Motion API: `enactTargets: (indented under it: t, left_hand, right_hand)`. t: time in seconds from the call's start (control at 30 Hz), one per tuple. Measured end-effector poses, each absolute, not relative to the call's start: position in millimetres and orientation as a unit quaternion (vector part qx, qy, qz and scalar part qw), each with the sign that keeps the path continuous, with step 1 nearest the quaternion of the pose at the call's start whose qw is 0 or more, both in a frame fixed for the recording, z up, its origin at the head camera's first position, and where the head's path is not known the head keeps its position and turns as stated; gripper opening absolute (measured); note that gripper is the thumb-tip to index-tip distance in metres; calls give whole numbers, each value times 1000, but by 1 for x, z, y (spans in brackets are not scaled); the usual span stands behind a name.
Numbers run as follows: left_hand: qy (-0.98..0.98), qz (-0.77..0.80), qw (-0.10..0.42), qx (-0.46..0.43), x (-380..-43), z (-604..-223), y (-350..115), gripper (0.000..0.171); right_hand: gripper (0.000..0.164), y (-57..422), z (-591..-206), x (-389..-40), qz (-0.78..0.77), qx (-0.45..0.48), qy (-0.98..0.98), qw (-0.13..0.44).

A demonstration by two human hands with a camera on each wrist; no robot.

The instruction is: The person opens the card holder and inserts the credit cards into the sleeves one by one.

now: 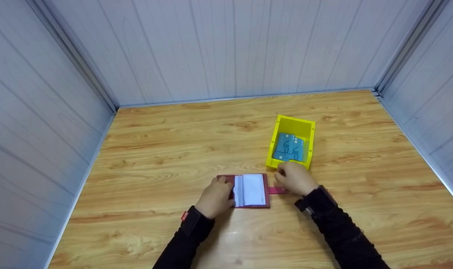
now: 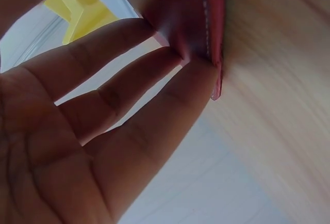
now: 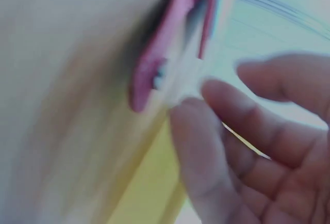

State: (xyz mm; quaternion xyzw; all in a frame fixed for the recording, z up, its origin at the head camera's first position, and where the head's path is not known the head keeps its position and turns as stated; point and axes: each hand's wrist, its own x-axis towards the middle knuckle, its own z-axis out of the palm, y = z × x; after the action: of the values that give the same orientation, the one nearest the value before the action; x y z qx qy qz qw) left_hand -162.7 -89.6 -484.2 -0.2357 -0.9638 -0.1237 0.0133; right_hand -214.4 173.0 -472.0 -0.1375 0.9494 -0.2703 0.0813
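Note:
A dark red card holder (image 1: 267,190) lies unfolded on the table, its pale plastic sleeves (image 1: 253,189) facing up. From its right side a pinkish-red strap (image 1: 277,190) with a metal snap sticks out. My left hand (image 1: 215,197) rests on the left cover; in the left wrist view, extended fingertips touch the red leather (image 2: 180,12). Beside the strap, my right hand (image 1: 296,178) hovers by the near edge of a yellow bin (image 1: 295,127). Its fingers are loosely bent with nothing between them, apart from the strap (image 3: 147,74). Several blue cards (image 1: 288,146) marked VIP lie in the bin.
The wood-grain table (image 1: 166,149) is bounded by a white panel wall (image 1: 226,48) at the back and by panels on both sides. The bin stands behind the right hand, to the far right of the card holder.

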Motion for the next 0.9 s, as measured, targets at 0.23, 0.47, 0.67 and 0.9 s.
enactTargets:
  t: [0.23, 0.47, 0.67, 0.9]
  left_hand:
    - [-964, -125, 12, -236, -163, -484, -89, 27]
    - [-964, -128, 5, -232, -163, -485, -90, 28]
    - [-963, -123, 12, -241, -163, -485, -91, 30]
    - [-962, -124, 16, -244, -164, -487, -91, 28]
  right_hand:
    - [20, 174, -450, -235, -305, -93, 948, -20]
    - [48, 172, -442, -262, -337, -19, 941, -24]
    - [60, 169, -452, -280, -319, 7, 948, -19]
    - [67, 171, -471, -293, -262, 34, 964, 22]
